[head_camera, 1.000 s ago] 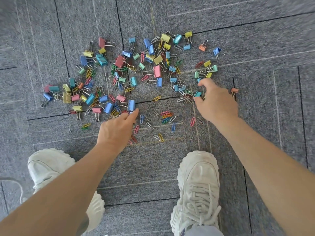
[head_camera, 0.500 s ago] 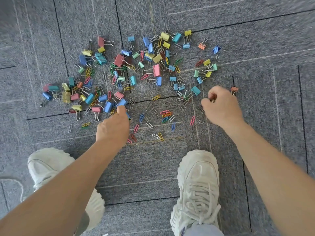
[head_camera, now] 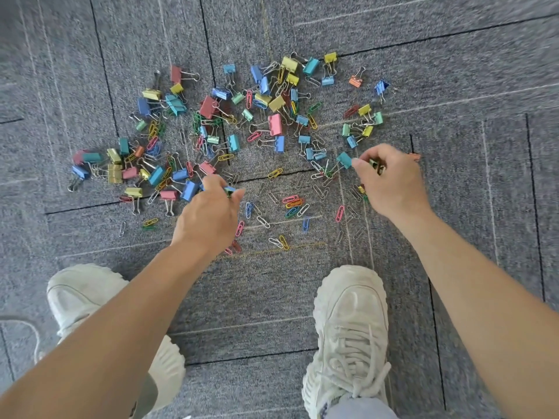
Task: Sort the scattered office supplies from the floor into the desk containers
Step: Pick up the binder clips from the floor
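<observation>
— What's changed?
— The right hand [head_camera: 390, 184] has shifted toward eleven o'clock and now pinches a teal clip [head_camera: 344, 160] by the floor [head_camera: 266, 300] pile.
— And the left hand [head_camera: 208, 220]?
— Fingers curled tight round a blue clip [head_camera: 229, 190].

Office floor: grey carpet tiles [head_camera: 393, 31] under scattered binder clips [head_camera: 274, 124] and paper clips [head_camera: 292, 201].

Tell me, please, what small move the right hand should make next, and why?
The right hand should probably pinch the teal binder clip between thumb and forefinger and lift it. The clip lies right at its fingertips, the hand holds other clips in its curled fingers, and no container is in view.
</observation>
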The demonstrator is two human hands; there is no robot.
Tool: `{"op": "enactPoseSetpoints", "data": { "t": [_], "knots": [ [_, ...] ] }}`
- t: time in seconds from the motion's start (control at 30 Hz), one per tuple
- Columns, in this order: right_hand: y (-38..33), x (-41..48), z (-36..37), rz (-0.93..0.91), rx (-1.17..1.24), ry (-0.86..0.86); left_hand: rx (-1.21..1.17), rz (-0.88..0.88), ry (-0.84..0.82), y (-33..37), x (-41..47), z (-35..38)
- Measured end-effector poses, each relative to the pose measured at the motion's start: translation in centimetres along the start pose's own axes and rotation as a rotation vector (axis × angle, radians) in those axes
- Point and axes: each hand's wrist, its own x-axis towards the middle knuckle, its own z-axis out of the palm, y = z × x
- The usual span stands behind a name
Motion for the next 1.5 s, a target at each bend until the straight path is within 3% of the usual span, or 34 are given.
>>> {"op": "enactPoseSetpoints", "data": {
  "t": [0.13,0.23,0.4,0.5,0.63,0.8,0.97,1.1,1.2,1.3,1.5],
  "knots": [
    [-0.7,1.5,-0.2,-0.112,-0.094,-0.134,-0.051,0.035,-0.039,1.0,0.1,0.3],
    [-0.7,2.0,-0.7,-0.160,-0.119,-0.139,-0.070,0.041,-0.028,1.3,0.2,0.5],
    [-0.5,1.7,-1.2,-0.282,-0.536,-0.220,-0.129,0.085,-0.028,1.6,-0.3,0.5],
    [-0.9,1.9,-0.9,-0.311,-0.729,-0.218,-0.329,0.099,-0.060,2.1,-0.7,0.1],
    [-1.5,2.5,-0.6,-0.219,-0.733,-0.224,-0.467,0.086,-0.148,2.5,-0.9,0.0],
    [-1.4,2.2,-0.6,-0.195,-0.705,-0.217,-0.322,0.096,-0.219,2.5,-0.5,1.3],
    [-0.5,1.2,-1.2,-0.085,-0.424,-0.145,-0.260,0.110,-0.297,2.7,-0.3,2.6],
    [-0.1,0.4,-1.7,-0.022,0.005,-0.139,-0.389,0.050,-0.333,2.9,-0.7,3.1],
    [-0.5,-0.4,-1.7,0.182,0.383,-0.157,-0.437,0.046,-0.298,2.6,-0.8,3.3],
    [-0.8,-1.1,-1.4,0.372,0.687,-0.234,-0.249,0.107,-0.229,2.3,-1.0,3.7],
    [-0.5,-2.8,-0.6,0.608,1.006,-0.510,0.422,0.235,-0.189,3.6,-2.4,6.1]
  ]
}}
